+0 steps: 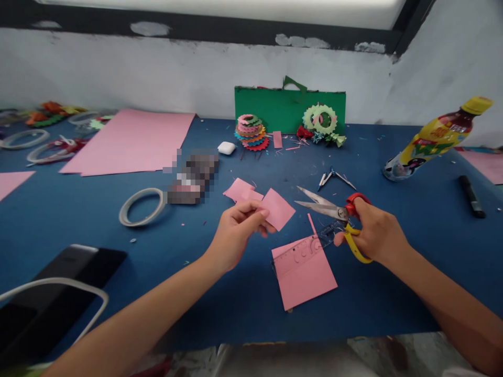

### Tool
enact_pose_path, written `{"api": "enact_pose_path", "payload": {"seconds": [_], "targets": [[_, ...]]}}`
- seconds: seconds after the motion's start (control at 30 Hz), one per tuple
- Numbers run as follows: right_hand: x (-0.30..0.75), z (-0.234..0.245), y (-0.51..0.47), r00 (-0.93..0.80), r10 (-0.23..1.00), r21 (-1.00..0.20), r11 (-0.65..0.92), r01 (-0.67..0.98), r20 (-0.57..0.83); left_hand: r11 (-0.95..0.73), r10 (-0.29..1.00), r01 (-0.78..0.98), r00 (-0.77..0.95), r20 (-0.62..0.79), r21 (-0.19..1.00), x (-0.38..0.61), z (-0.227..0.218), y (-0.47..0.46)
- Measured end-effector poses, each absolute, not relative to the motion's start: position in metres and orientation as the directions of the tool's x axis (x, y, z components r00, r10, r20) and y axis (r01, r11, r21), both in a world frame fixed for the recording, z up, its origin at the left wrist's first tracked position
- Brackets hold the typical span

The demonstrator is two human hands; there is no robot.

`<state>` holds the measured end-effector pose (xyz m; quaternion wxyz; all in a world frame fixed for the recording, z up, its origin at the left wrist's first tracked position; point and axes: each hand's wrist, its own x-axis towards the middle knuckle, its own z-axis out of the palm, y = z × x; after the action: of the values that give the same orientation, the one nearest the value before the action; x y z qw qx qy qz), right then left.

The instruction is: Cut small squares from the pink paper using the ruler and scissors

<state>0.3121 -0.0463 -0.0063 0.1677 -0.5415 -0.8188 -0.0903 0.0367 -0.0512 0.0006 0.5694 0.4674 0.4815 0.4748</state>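
Pinches pink paper square (281,210) between thumb and fingers of left hand (233,238) over blue tabletop (236,298), near parted blades of red-and-yellow scissors (341,212), curls fingers of right hand (380,230) around handles, likely risks crooked cut or nicked fingertip from any slip.

Bottle label (432,140), ruler markings (295,252): text illegible.
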Motion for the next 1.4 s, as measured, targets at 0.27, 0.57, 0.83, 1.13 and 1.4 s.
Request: {"api": "enact_pose_path", "payload": {"seconds": [0.27, 0.57, 0.83, 1.13, 1.4], "targets": [[0.313, -0.010, -0.045, -0.371, 0.767, 0.106, 0.374, 0.921, 0.523, 0.211, 0.966, -0.159, 0.184, -0.181, 0.964, 0.043, 0.006, -0.067], [0.316, -0.010, -0.042, -0.492, 0.670, 0.204, 0.463, 0.862, 0.556, 0.312, 0.919, -0.100, 0.284, -0.273, 0.945, 0.048, 0.013, -0.074], [0.317, -0.008, -0.044, -0.542, 0.595, 0.295, 0.466, 0.835, 0.594, -0.064, 0.983, 0.106, 0.181, 0.044, 0.992, 0.047, 0.015, -0.077], [0.316, -0.004, -0.048, -0.581, 0.545, 0.334, 0.489, 0.806, 0.605, -0.296, 0.953, 0.249, 0.133, 0.270, 0.922, 0.046, 0.013, -0.083], [0.317, -0.004, -0.048, -0.592, 0.522, 0.354, 0.489, 0.798, 0.614, -0.364, 0.931, 0.355, 0.153, 0.330, 0.861, 0.044, 0.009, -0.085]]}}
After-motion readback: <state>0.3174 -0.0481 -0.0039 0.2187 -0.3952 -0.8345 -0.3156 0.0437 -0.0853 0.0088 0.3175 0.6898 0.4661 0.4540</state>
